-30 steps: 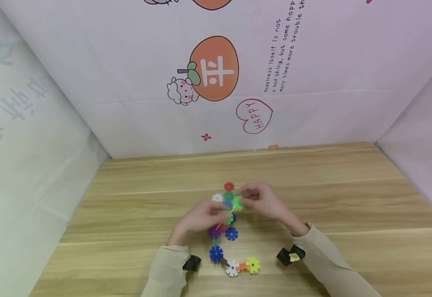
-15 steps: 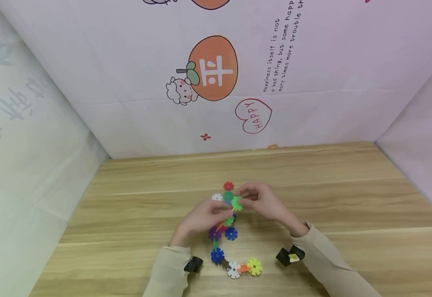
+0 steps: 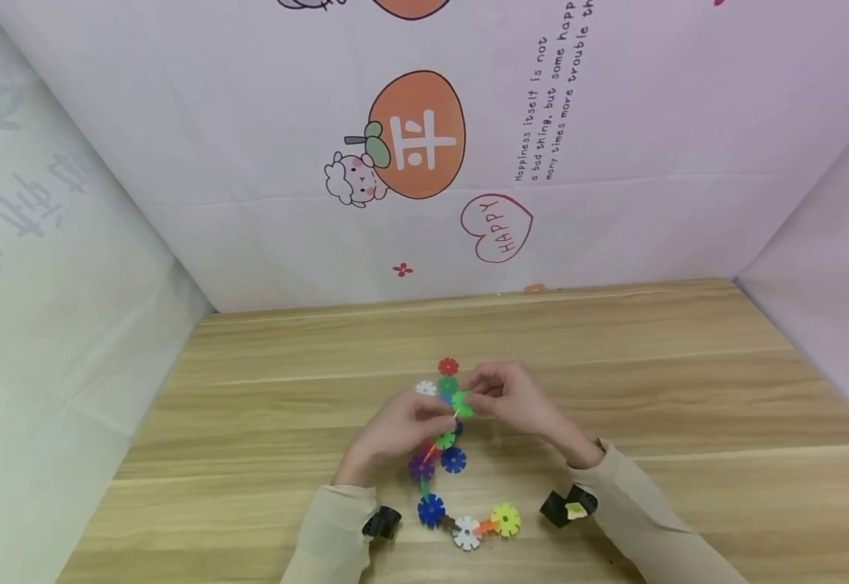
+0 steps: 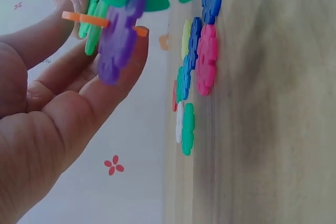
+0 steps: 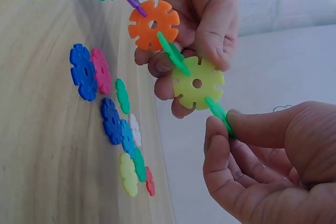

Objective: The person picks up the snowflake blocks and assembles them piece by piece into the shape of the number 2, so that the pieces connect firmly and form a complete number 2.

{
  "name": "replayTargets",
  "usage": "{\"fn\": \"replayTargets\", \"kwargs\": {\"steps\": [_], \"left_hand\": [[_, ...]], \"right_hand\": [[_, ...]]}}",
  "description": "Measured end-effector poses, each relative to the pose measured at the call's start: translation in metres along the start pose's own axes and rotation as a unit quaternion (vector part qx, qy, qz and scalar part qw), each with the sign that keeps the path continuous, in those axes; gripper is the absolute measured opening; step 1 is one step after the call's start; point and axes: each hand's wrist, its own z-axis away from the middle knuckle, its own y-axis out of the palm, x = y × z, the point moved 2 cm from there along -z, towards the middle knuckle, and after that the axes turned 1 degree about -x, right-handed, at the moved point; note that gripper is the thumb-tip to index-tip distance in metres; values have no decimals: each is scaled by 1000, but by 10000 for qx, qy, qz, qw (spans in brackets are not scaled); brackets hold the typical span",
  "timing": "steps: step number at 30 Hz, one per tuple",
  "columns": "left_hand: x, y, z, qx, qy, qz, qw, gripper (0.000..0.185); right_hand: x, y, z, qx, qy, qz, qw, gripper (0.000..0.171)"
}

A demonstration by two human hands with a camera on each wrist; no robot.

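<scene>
A chain of slotted snowflake discs hangs between both hands and curves toward the near side in the head view. My left hand [image 3: 404,423] holds its upper part, thumb and fingers at the yellow disc [image 5: 198,83] in the right wrist view. Thumb and forefinger of my right hand [image 3: 515,399] pinch the green disc [image 5: 220,117], slotted into that yellow disc's edge. Farther along come another green disc [image 5: 173,54], an orange disc [image 5: 140,29] and a purple disc [image 4: 119,43]. A blue disc [image 3: 431,511], a white disc [image 3: 466,533] and a bright yellow disc [image 3: 506,520] form the near end.
Loose discs lie flat on the wooden table [image 3: 650,365] beyond and under the hands, among them a red disc [image 3: 448,367], a white disc [image 3: 426,389], a blue disc [image 3: 454,460] and a pink disc [image 4: 207,60]. Printed cloth walls [image 3: 285,243] enclose the table's back and sides.
The near end of the chain has shifted slightly right and toward the person. The pinched green disc has moved a little left and nearer with my right hand; both grips stay the same.
</scene>
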Motion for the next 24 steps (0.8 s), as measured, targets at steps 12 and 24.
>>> {"fn": "replayTargets", "kwargs": {"steps": [12, 24], "left_hand": [[2, 1, 0, -240, -117, -186, 9995, 17], [2, -3, 2, -72, -48, -31, 10000, 23]], "right_hand": [[3, 6, 1, -122, 58, 157, 9998, 8], [-4, 4, 0, 6, 31, -135, 9999, 14]]}}
